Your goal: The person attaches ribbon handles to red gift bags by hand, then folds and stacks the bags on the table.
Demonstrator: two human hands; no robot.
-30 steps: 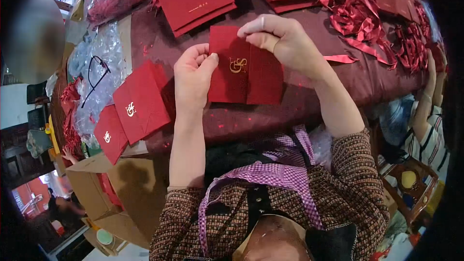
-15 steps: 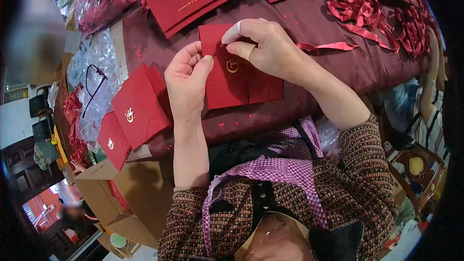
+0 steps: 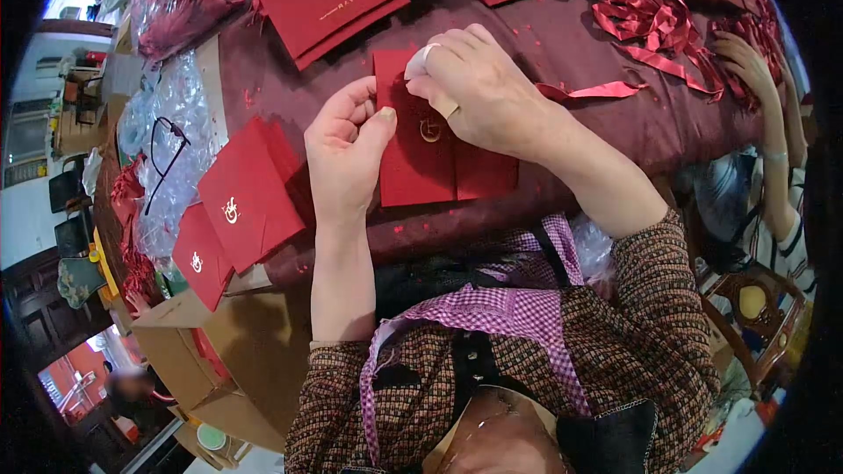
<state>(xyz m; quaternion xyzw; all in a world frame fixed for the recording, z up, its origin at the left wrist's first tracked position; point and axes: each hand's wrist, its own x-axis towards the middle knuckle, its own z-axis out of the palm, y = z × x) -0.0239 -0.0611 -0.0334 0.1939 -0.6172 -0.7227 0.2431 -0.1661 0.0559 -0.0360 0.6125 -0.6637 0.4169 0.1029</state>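
Note:
A red paper bag (image 3: 411, 177) with a gold logo lies flat on the dark red cloth, in front of my body. My left hand (image 3: 349, 145) grips its left edge, thumb on top and fingers curled beneath. Over the bag's upper part, my right hand (image 3: 483, 92) is closed with thumb and forefinger pinched together. White wrapping covers one of its fingertips, and a tan band is on the thumb. Whatever the pinch holds is hidden by the fingers. A red ribbon (image 3: 606, 89) lies on the cloth beyond my right wrist.
Red bags (image 3: 329, 0) lie at the back, with more bags (image 3: 246, 202) at left beside clear plastic (image 3: 184, 105). Loose ribbons (image 3: 637, 13) pile up at back right, where another person's hand (image 3: 746, 61) reaches in. A cardboard box (image 3: 237, 360) stands lower left.
My right hand has turned slightly, its fingers curling further over the bag's upper part. The bag and my left hand sit slightly lower in view. Another person's hand has come onto the ribbons.

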